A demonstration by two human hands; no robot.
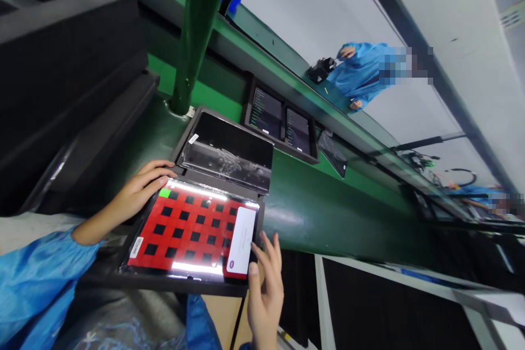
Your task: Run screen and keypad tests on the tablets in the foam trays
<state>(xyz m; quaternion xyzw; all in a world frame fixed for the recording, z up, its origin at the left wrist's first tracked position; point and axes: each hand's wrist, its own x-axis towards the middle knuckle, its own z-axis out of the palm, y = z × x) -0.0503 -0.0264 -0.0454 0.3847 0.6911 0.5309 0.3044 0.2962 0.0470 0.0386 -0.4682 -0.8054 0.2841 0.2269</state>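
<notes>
A lit tablet (192, 229) shows a red screen with black squares, one green square and a white panel at its right end. It lies in a black tray (164, 281) next to a dark tablet (227, 156) with a glossy screen. My left hand (137, 191) rests on the lit tablet's top left corner, fingers stretched out flat. My right hand (264, 284) is at the tablet's right edge, fingers apart, thumb touching the corner beside the white panel. Neither hand holds anything.
The tray sits on a green conveyor belt (311, 202). Further along stands another tray (281, 123) with two lit tablets. A green post (197, 27) rises behind. Black foam trays (61, 65) are stacked at left. A person in a blue coat (361, 74) works across the line.
</notes>
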